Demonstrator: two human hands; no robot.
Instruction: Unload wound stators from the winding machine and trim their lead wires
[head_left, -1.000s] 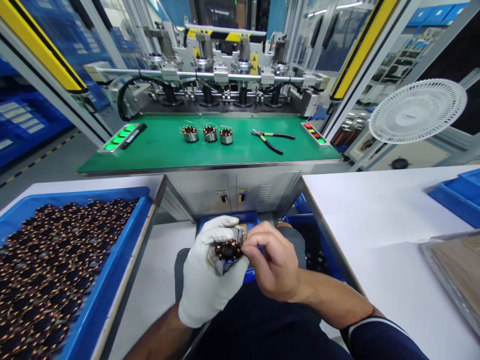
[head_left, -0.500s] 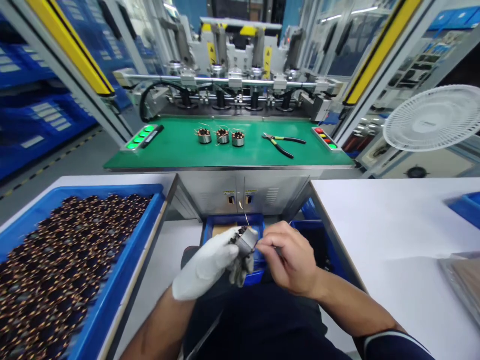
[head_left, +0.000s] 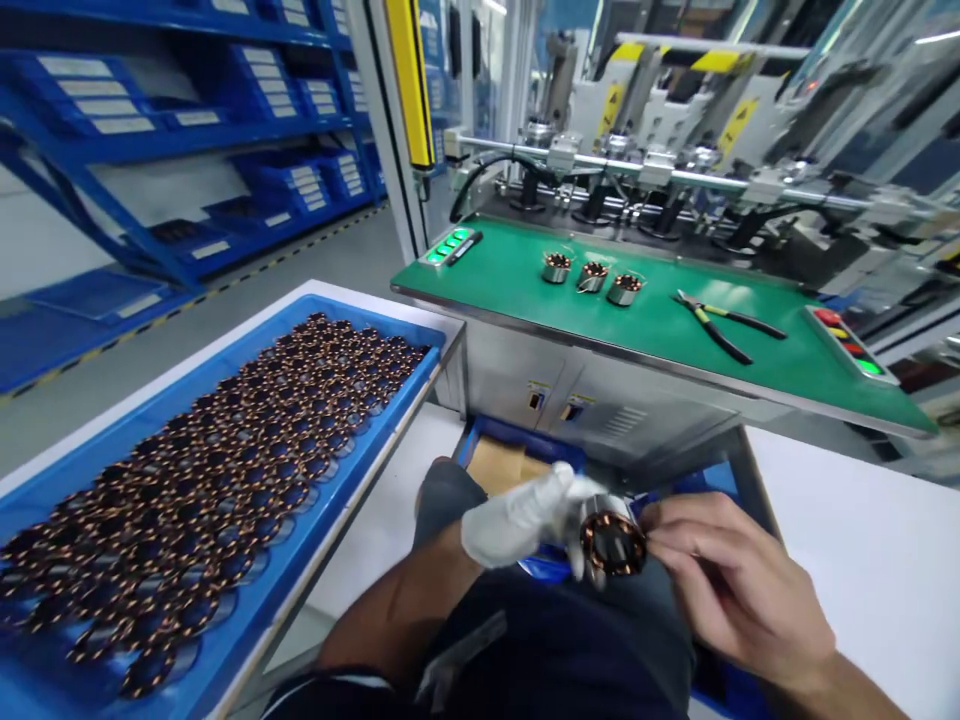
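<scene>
My left hand, in a white glove, grips a small metal stator wound with copper wire over my lap. My bare right hand touches the stator's right side with its fingertips pinched at the winding. A large blue tray full of several dark copper-wound coils lies to my left. Three more wound stators stand in a row on the green work surface ahead.
Yellow-handled cutters lie on the green surface right of the stators. Green buttons sit at its left end, red and green ones at its right. A winding machine stands behind. Blue shelving fills the left. A white table is on my right.
My view has swung left, so the coil tray and shelving fill more of the frame. Both hands stay on the stator, which now shows its open copper-wound end toward me.
</scene>
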